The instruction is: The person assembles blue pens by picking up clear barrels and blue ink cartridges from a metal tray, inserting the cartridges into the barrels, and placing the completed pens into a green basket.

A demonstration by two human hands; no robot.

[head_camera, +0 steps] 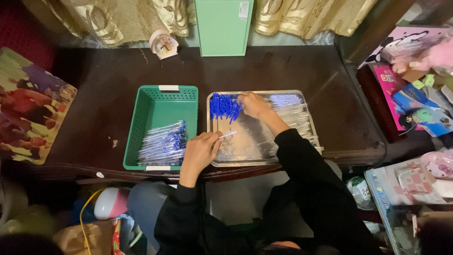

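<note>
My left hand [200, 151] pinches a clear pen barrel [228, 135] pointing right; my right hand [254, 105], farther, touches the blue caps [223, 106].

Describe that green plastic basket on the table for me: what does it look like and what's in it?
The green plastic basket is a shallow rectangular tray with perforated walls and a pale tab at its far and near rims. It sits flat on the dark wooden table, just left of the shiny metal tray. A heap of clear pens with blue caps fills its near half; the far half is bare. The left hand hovers at its near right corner.
</note>
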